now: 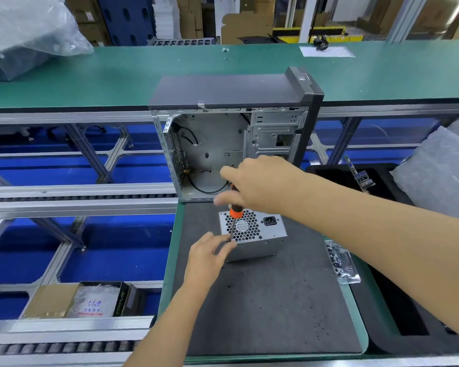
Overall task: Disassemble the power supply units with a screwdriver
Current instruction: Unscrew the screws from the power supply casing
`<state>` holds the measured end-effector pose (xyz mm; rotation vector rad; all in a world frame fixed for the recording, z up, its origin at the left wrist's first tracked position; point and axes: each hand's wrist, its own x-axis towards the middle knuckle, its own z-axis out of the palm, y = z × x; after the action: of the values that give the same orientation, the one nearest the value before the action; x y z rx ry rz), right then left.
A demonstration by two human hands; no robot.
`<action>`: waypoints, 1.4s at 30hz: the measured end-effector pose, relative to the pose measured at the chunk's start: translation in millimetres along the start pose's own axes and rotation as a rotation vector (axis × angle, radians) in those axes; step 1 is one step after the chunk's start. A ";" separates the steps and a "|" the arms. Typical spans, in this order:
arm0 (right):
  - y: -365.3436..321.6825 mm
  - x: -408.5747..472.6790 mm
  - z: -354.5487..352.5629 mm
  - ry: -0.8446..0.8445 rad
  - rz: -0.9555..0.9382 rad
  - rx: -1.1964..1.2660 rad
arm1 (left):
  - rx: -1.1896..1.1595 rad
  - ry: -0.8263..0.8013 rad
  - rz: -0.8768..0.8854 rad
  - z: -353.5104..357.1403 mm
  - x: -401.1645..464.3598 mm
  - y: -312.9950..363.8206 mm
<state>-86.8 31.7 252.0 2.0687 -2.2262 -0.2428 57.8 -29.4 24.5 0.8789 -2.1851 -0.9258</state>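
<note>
A silver power supply unit stands on the dark mat, its honeycomb fan grille and power socket facing up. My right hand grips the orange and black handle of a screwdriver. The shaft points down to the unit's near left corner. My left hand sits at that corner, its thumb and fingers pinching around the screwdriver tip. The tip itself is hidden by the fingers.
An open, gutted computer case stands upright just behind the mat. A clear bag of small parts lies right of the mat. A black foam tray holds a circuit card at the right. Roller conveyors run along the left.
</note>
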 end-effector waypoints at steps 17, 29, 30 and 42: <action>13.2 0.0 5.7 -0.069 0.024 0.218 | -0.028 0.016 -0.056 1.9 -1.8 7.6; 16.4 -4.1 -0.5 -0.150 -0.053 0.368 | -0.053 0.009 -0.091 -3.7 0.8 8.6; 13.8 -3.7 0.2 -0.142 -0.029 0.288 | -0.059 0.013 -0.094 -3.6 0.0 8.7; 20.3 -3.0 -3.6 -0.112 -0.115 0.413 | 0.001 -0.015 -0.064 -3.6 1.9 6.9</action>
<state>-105.8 35.9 259.3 2.4438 -2.3891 0.1090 56.9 -28.5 32.4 0.9501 -2.1814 -0.9649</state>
